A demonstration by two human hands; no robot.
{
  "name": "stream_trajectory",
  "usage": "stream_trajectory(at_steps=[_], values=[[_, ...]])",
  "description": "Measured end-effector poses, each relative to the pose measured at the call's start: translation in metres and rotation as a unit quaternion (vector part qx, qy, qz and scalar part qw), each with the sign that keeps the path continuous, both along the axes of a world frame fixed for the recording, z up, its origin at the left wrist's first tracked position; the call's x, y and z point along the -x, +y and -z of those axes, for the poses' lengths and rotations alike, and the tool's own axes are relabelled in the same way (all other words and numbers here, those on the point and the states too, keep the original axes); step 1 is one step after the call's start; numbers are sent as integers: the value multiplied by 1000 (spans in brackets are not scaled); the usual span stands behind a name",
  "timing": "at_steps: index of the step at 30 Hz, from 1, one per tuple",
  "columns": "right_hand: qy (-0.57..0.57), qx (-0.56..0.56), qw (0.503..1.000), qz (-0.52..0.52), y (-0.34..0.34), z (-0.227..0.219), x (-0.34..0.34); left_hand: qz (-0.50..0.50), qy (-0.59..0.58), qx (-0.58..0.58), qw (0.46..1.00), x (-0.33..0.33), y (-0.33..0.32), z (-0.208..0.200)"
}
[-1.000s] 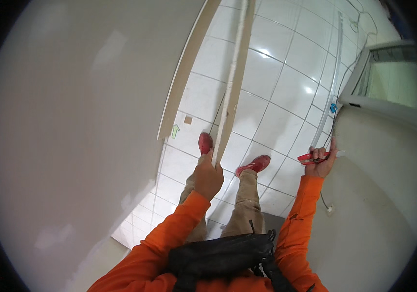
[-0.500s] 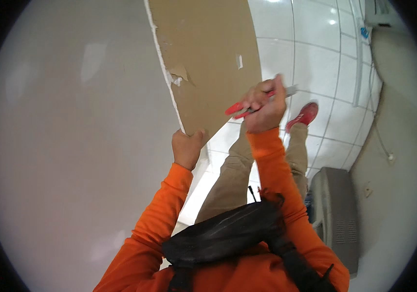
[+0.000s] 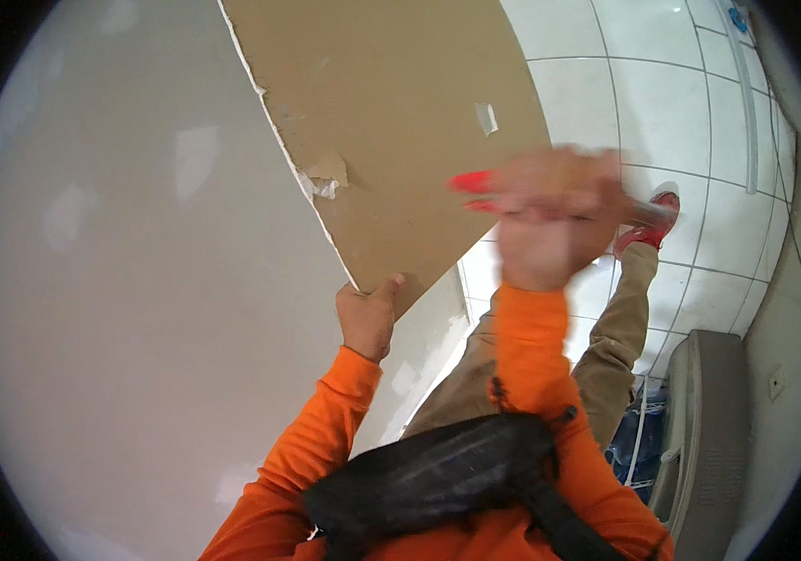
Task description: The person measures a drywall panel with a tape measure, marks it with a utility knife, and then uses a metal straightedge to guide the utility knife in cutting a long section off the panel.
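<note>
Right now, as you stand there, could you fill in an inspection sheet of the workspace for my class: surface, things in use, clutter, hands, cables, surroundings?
Surface: floor of white tiles, glossy.
Things in use: brown board, its face torn near the left edge; red-handled tool, blurred.
Clutter: pale strip on the floor, small blue item near it; bluish things by the grey case, kind unclear.
Hands: left hand grips the board's lower end; right hand, blurred, holds the tool.
Cables: one dark cable along the right side.
Surroundings: grey wall with pale patches at left; pale wall at right.
</note>
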State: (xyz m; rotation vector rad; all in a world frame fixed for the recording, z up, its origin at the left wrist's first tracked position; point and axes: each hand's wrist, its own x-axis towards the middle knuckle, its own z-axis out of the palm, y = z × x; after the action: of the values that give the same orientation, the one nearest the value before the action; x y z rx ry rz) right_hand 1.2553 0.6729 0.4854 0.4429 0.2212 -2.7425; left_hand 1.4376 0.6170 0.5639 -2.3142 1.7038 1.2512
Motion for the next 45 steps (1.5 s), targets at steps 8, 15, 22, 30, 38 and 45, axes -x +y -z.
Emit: stream_trajectory(at_steps=[8,15,22,30,38,45], values=[[-95,-109,980,-137,-5,-10,-16,-17,-33,23,999,-24,-18,5],[-42,-288,942,-165,-44,-45,-19,-1,-41,11,999,-28,-24,1],[-115,30,991,-61,-14,-8,-4,-13,-50,10,999,-36,-42,8],[-156,-251,923,-248,-61,-11,-65,-8,-26,-11,1000,-54,-59,16],[12,-598,675,-432,113,157,-62,60,-10,-47,997,-41,-44,2],[-28,-477,655,-586,171,75,-77,366,100,-5,925,45,60,-16]])
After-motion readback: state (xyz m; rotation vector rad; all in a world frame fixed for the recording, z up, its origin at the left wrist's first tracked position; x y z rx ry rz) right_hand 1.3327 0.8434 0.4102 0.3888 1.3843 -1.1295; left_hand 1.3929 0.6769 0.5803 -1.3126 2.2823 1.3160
